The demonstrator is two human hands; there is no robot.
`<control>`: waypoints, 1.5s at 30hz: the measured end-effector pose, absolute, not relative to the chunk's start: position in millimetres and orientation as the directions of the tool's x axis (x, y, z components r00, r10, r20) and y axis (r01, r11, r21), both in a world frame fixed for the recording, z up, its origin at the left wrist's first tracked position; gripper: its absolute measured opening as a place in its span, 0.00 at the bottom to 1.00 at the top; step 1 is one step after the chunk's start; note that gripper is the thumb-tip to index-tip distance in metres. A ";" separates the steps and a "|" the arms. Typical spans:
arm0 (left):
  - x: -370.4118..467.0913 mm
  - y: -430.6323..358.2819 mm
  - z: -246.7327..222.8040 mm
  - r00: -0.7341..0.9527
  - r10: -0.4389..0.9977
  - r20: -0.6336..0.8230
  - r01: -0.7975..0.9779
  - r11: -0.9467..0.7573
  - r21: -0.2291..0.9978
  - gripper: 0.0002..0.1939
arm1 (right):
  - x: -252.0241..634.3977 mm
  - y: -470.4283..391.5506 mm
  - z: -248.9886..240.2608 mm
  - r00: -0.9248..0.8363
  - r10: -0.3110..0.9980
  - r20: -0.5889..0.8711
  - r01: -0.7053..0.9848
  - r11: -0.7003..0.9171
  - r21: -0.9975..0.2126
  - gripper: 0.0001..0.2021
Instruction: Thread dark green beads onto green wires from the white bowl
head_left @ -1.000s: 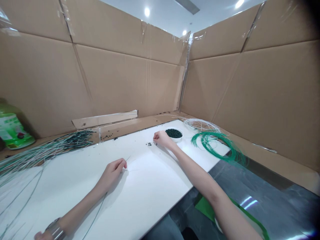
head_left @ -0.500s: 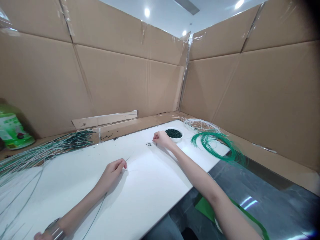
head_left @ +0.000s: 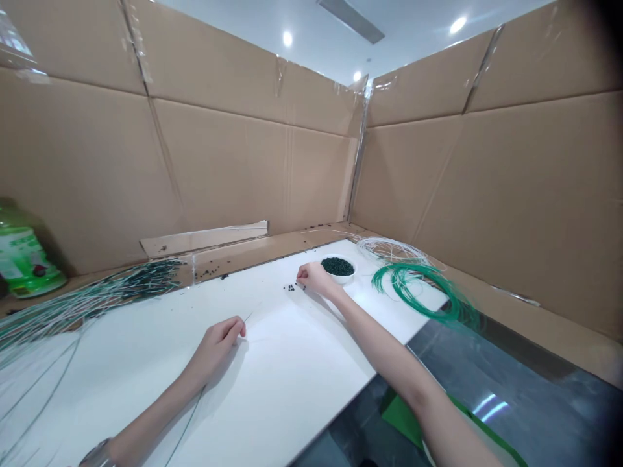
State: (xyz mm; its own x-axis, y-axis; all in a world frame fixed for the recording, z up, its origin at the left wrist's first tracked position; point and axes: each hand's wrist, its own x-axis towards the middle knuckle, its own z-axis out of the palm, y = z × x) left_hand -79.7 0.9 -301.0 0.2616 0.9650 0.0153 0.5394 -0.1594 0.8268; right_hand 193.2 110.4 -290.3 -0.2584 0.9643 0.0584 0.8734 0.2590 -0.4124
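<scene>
My left hand (head_left: 222,342) is closed in a pinch around a thin green string (head_left: 187,425); a short end pokes out past the fingertips and the long part trails under the wrist toward the front. My right hand (head_left: 314,279) has its fingertips pressed together just above the white board, beside a few loose dark beads (head_left: 291,287). Whatever sits between those fingertips is too small to make out. Right behind that hand stands a white bowl (head_left: 346,279) filled with dark green beads (head_left: 337,266).
Coils of white string (head_left: 392,246) and green string (head_left: 428,295) lie on the right of the white board (head_left: 292,376). At left are a bundle of beaded strings (head_left: 126,282) and a green-labelled bottle (head_left: 26,256). Cardboard walls (head_left: 233,155) enclose the back and right.
The view has tilted up slightly, so everything sits a little lower. Both hands stay nearly in place, the right one still at the loose beads.
</scene>
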 end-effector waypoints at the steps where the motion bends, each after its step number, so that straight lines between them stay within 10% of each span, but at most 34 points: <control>1: -79.6 0.9 -301.0 0.263 0.965 0.015 0.543 -0.161 0.824 0.19 | 193.2 109.9 -289.9 -0.264 0.963 0.060 0.870 0.265 -0.415 0.13; 21: -79.8 3.1 -303.7 0.259 0.966 0.017 0.561 -0.165 0.811 0.20 | 193.6 103.5 -278.3 -0.331 0.941 0.075 0.832 0.328 -0.449 0.11; 31: -76.7 1.3 -300.9 0.252 0.968 0.005 0.559 -0.150 0.816 0.19 | 240.8 99.1 -252.3 0.058 0.965 0.254 0.893 0.064 -0.445 0.12; 45: -73.8 -5.3 -295.6 0.185 0.981 0.060 0.359 -0.124 0.925 0.17 | 117.3 50.1 -280.4 -0.114 0.952 0.284 0.301 0.305 -0.903 0.07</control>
State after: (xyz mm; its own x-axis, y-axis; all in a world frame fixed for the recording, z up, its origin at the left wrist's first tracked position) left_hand -73.8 -5.3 -295.6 0.1846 0.9810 0.0598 0.3588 -0.1239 0.9251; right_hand 117.3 50.1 -280.4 -0.1136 0.9521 0.2840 0.3013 0.3054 -0.9033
